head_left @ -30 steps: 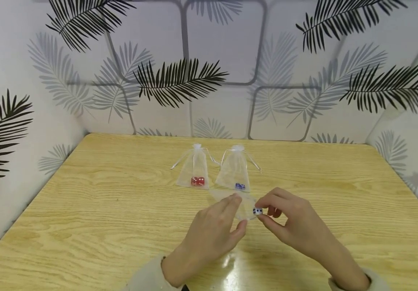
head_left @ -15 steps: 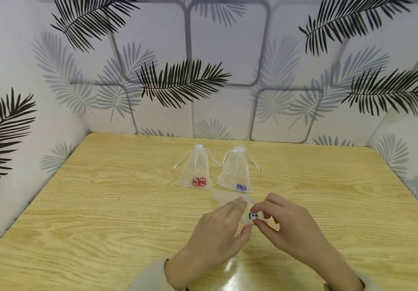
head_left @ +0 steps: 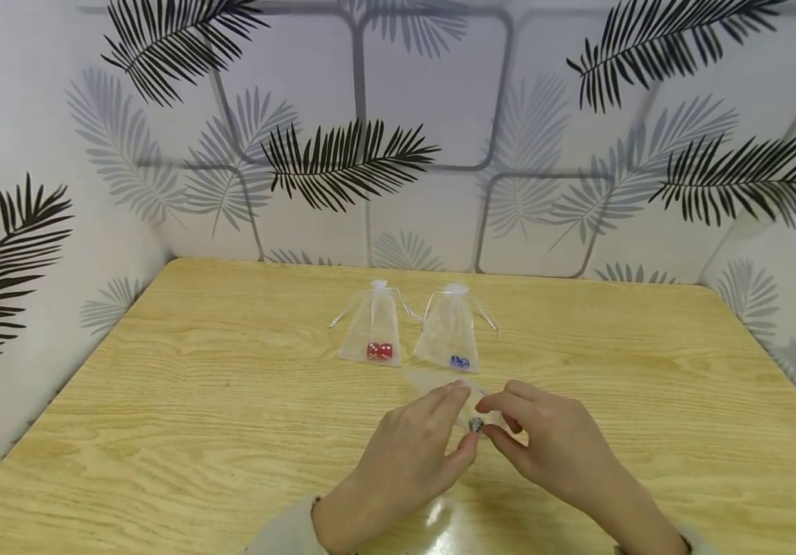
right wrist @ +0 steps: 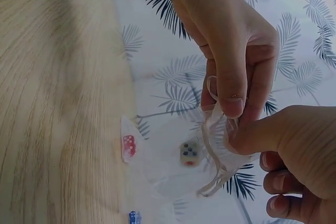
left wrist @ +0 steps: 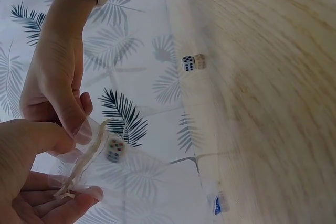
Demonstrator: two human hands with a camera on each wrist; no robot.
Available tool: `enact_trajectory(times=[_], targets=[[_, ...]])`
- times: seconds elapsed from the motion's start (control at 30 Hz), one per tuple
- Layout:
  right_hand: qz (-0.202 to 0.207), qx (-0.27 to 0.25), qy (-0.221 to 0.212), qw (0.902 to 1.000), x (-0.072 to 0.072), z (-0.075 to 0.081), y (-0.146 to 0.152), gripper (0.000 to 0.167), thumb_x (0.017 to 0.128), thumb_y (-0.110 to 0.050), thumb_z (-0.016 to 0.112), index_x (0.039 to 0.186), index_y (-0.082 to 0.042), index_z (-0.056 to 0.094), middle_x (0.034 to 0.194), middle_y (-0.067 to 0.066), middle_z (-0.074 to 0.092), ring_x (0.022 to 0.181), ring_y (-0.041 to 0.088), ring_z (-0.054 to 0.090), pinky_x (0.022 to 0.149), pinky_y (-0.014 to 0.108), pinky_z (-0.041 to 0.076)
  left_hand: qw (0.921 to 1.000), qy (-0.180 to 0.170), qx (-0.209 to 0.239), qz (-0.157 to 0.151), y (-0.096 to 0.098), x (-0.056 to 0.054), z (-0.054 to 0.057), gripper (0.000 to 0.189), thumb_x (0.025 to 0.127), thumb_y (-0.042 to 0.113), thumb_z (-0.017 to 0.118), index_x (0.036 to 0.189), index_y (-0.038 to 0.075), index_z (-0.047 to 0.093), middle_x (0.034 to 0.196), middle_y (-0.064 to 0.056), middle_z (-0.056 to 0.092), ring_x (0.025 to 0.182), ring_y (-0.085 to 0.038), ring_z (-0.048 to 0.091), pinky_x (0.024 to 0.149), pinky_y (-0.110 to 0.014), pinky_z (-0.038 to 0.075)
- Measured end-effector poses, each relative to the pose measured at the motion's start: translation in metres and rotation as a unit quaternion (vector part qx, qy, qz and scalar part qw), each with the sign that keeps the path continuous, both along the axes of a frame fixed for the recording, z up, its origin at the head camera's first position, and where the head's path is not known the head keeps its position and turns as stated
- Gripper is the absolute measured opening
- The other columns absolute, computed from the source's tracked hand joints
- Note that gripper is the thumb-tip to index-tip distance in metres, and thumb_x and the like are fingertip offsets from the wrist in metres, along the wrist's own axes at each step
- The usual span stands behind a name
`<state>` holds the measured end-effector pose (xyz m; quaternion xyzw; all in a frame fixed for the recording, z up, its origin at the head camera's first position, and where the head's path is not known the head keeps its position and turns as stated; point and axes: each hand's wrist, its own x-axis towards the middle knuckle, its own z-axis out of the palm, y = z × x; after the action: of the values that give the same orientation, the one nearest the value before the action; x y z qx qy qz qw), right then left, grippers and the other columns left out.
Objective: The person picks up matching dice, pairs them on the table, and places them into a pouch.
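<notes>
A sheer white organza pouch [head_left: 428, 378] lies between the hands, its drawstring mouth [left wrist: 86, 163] facing me. My left hand [head_left: 408, 443] holds the pouch by its mouth, thumb and fingers spread at the rim. Just past the mouth, a white die [head_left: 476, 425] shows through the mesh; in the right wrist view this die [right wrist: 189, 153] is away from all fingertips. My right hand [head_left: 553, 432] is at the mouth, its thumb and index parted, the other fingers curled loosely. Another white die [left wrist: 188, 63] rests on the table in the left wrist view.
Two tied organza pouches lie behind the hands on the wooden table [head_left: 231, 432]: the left pouch [head_left: 374, 324] holds red dice [head_left: 380, 351], the right pouch [head_left: 445, 331] blue dice [head_left: 459, 361]. A leaf-patterned wall covering [head_left: 425, 92] rises at the table's back edge.
The white die has left the right fingertips' pinch and moved a little down and left, turned, into the pouch mouth. The right hand has shifted left toward the left hand.
</notes>
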<state>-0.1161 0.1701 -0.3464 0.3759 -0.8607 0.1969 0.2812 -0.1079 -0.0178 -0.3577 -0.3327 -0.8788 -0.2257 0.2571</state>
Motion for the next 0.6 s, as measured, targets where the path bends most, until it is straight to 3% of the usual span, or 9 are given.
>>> enact_trajectory(times=[0.27, 0.37, 0.43, 0.53, 0.6], targets=[[0.0, -0.007, 0.015, 0.9999, 0.0, 0.003, 0.005, 0.029, 0.063, -0.004, 0.081, 0.086, -0.016, 0.067, 0.068, -0.013, 0.048, 0.058, -0.005, 0.039, 0.048, 0.006, 0.031, 1.0, 0.003, 0.005, 0.004, -0.001, -0.002, -0.001, 0.039, 0.077, 0.016, 0.076, 0.109, -0.001, 0.064, 0.109, -0.012, 0.07, 0.095, -0.019, 0.07, 0.07, -0.024, 0.057], [0.002, -0.011, 0.014, 0.9998, -0.001, 0.004, 0.007, 0.01, 0.079, -0.017, 0.075, 0.085, -0.017, 0.067, 0.067, -0.013, 0.047, 0.058, -0.005, 0.038, 0.049, 0.006, 0.031, 1.0, 0.001, 0.008, 0.003, -0.002, -0.003, -0.002, 0.039, 0.077, 0.017, 0.076, 0.11, -0.001, 0.064, 0.11, -0.012, 0.07, 0.096, -0.02, 0.07, 0.071, -0.024, 0.057], [0.003, -0.016, 0.011, 0.9998, -0.001, 0.006, 0.009, 0.017, 0.092, -0.032, 0.063, 0.084, -0.017, 0.066, 0.067, -0.013, 0.046, 0.058, -0.006, 0.036, 0.049, 0.006, 0.031, 1.0, -0.001, 0.009, 0.003, -0.002, -0.004, -0.001, 0.039, 0.078, 0.018, 0.076, 0.11, -0.001, 0.064, 0.11, -0.012, 0.07, 0.096, -0.02, 0.07, 0.072, -0.023, 0.057], [-0.005, -0.017, 0.002, 0.9998, -0.001, 0.01, 0.012, 0.017, 0.09, -0.032, 0.065, 0.083, -0.017, 0.065, 0.068, -0.014, 0.045, 0.058, -0.006, 0.036, 0.05, 0.006, 0.032, 0.9999, -0.006, 0.008, 0.004, -0.003, -0.004, 0.0, 0.04, 0.078, 0.018, 0.076, 0.111, -0.001, 0.064, 0.111, -0.013, 0.07, 0.097, -0.021, 0.07, 0.072, -0.024, 0.057], [-0.021, -0.01, -0.012, 0.9997, 0.0, 0.013, 0.015, 0.013, 0.08, -0.02, 0.076, 0.082, -0.018, 0.064, 0.069, -0.015, 0.046, 0.058, -0.006, 0.038, 0.05, 0.008, 0.034, 0.9999, -0.008, 0.007, 0.004, -0.003, -0.004, 0.0, 0.04, 0.078, 0.018, 0.076, 0.111, -0.002, 0.064, 0.111, -0.013, 0.069, 0.097, -0.021, 0.07, 0.072, -0.023, 0.057]])
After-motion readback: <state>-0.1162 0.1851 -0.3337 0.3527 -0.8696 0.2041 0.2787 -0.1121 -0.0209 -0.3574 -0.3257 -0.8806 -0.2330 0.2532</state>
